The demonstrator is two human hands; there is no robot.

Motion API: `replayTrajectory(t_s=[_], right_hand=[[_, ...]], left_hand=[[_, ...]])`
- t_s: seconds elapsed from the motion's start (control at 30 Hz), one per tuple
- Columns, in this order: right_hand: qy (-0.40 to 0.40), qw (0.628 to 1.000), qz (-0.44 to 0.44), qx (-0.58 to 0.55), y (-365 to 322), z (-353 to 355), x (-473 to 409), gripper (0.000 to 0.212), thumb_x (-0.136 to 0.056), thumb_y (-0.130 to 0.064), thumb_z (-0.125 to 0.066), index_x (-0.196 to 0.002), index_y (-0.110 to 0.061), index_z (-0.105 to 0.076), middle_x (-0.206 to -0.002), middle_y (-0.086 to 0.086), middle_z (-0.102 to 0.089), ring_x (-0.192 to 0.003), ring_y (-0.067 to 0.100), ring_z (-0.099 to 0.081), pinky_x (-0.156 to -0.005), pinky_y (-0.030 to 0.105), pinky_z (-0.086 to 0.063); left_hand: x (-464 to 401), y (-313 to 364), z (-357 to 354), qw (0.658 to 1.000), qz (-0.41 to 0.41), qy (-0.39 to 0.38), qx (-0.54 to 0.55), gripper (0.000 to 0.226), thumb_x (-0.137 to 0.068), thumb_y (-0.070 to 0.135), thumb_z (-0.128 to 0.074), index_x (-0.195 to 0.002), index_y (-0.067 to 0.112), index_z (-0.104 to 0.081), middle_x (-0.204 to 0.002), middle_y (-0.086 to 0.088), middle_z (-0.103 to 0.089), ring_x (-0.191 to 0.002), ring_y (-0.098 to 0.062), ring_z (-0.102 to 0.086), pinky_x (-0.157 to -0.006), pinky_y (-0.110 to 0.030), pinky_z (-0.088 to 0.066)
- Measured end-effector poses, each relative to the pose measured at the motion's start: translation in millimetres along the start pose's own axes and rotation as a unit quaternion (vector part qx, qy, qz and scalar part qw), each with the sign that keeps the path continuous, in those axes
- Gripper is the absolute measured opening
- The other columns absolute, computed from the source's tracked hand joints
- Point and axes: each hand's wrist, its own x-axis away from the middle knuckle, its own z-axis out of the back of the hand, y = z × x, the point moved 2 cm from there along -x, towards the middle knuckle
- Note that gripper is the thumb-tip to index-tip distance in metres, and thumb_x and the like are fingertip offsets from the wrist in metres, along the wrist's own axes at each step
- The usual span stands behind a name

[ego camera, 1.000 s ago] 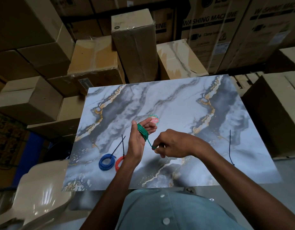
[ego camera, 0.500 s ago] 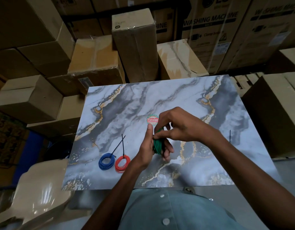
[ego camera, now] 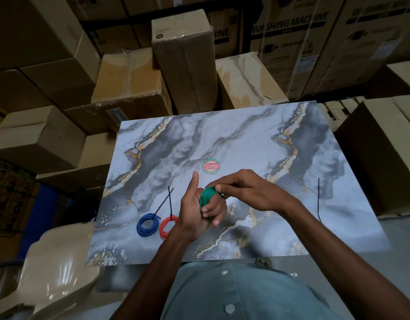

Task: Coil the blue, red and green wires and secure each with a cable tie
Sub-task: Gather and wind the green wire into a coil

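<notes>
Green wire [ego camera: 207, 197] coiled round my left hand [ego camera: 194, 212] fingers, thumb up; right hand [ego camera: 245, 191] pinches coil at its 3 o'clock.

green wire [ego camera: 206, 197], blue coil [ego camera: 147, 224], red coil [ego camera: 168, 226], grey-gold marbled tabletop [ego camera: 234, 139]

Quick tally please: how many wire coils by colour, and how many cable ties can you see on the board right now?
Blue wire coil: 1, tied
Red wire coil: 1, tied
Green wire coil: 1, wound on the left hand, gripped by the right hand, no tie seen
Cable ties: 3, blue's tie, red's tie, loose tie
Total: 6
</notes>
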Motion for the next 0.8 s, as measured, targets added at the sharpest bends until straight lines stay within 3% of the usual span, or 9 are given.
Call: replayTrajectory(t_s=[0.1,0.17,0.3,0.37,0.43,0.5,0.57,0.7,0.8], right_hand=[[-0.014,0.999,0.002,0.040,-5,-2,6,0.032,-0.108,-0.030,-0.054,-0.137,-0.023,-0.068,-0.111,-0.016,-0.077,-0.105,0.007,-0.072,-0.096,0.035,-0.056],[-0.002,0.998,0.009,0.060,-6,-1,6,0.032,-0.108,-0.026,-0.055,-0.137,-0.020,-0.067,-0.087,-0.034,-0.072,-0.081,-0.008,-0.068,-0.076,0.013,-0.050],[0.006,0.996,0.021,0.091,-9,4,4,0.030,-0.106,-0.026,-0.059,-0.133,-0.024,-0.070,-0.056,-0.024,-0.059,-0.049,0.006,-0.039,-0.054,0.013,-0.031],[0.005,0.995,0.024,0.101,-12,3,3,0.029,-0.105,-0.026,-0.061,-0.132,-0.025,-0.071,-0.056,-0.022,-0.060,-0.051,0.007,-0.038,-0.054,0.015,-0.031],[0.008,0.994,0.031,0.109,-15,0,1,0.029,-0.104,-0.026,-0.062,-0.131,-0.027,-0.072,-0.077,-0.025,-0.073,-0.060,0.001,-0.052,-0.061,0.019,-0.042],[0.010,0.992,0.036,0.124,-15,-3,-1,0.030,-0.104,-0.028,-0.061,-0.132,-0.029,-0.071,-0.109,-0.014,-0.079,-0.087,-0.002,-0.069,-0.079,0.028,-0.056],[0.021,0.987,0.047,0.150,-16,-7,-4,0.031,-0.105,-0.029,-0.059,-0.133,-0.028,-0.070,-0.120,-0.007,-0.076,-0.105,0.004,-0.071,-0.090,0.030,-0.056],[0.029,0.978,0.077,0.192,-25,-9,-9,0.025,-0.106,-0.023,-0.055,-0.120,-0.022,-0.076,-0.100,-0.002,-0.079,-0.088,0.014,-0.069,-0.075,0.023,-0.049],[0.019,0.974,0.095,0.206,-31,-7,-13,0.024,-0.105,-0.017,-0.055,-0.109,-0.017,-0.078,-0.089,-0.003,-0.079,-0.079,-0.001,-0.065,-0.062,0.013,-0.038]], left_hand=[[1,1,2,1.000,0.004,0.007,0.014,0.080,-0.101,0.061,-0.007,-0.040,0.018,-0.035,-0.035,-0.002,-0.018,-0.031,-0.019,-0.039,-0.042,-0.026,-0.026],[1,3,3,1.000,0.010,0.001,0.008,0.081,-0.102,0.060,-0.007,-0.039,0.019,-0.036,-0.035,-0.001,-0.021,-0.031,-0.019,-0.040,-0.041,-0.027,-0.023],[-1,8,1,0.999,0.015,-0.017,-0.035,0.086,-0.104,0.056,-0.008,-0.036,0.014,-0.040,-0.031,0.000,-0.027,-0.030,-0.019,-0.038,-0.039,-0.022,-0.030],[0,10,0,0.998,0.016,-0.010,-0.063,0.089,-0.104,0.054,-0.009,-0.035,0.009,-0.042,-0.031,-0.003,-0.030,-0.030,-0.022,-0.038,-0.039,-0.023,-0.033],[1,13,1,0.997,0.011,0.005,-0.081,0.090,-0.104,0.052,-0.010,-0.034,0.006,-0.044,-0.031,-0.005,-0.034,-0.030,-0.023,-0.040,-0.041,-0.023,-0.035],[1,13,6,0.995,0.005,0.017,-0.093,0.091,-0.103,0.052,-0.011,-0.034,0.004,-0.046,-0.030,-0.007,-0.036,-0.032,-0.025,-0.043,-0.044,-0.025,-0.037],[-1,13,12,0.994,-0.005,0.041,-0.106,0.092,-0.104,0.050,-0.013,-0.033,0.004,-0.047,-0.030,-0.009,-0.037,-0.033,-0.027,-0.046,-0.046,-0.029,-0.036],[-7,8,16,0.990,-0.040,0.096,-0.093,0.089,-0.105,0.046,-0.019,-0.029,0.007,-0.045,-0.027,-0.007,-0.034,-0.027,-0.026,-0.043,-0.041,-0.022,-0.037],[-10,6,17,0.986,-0.059,0.126,-0.095,0.087,-0.105,0.044,-0.023,-0.028,0.009,-0.043,-0.026,-0.006,-0.031,-0.025,-0.024,-0.040,-0.039,-0.017,-0.035]])
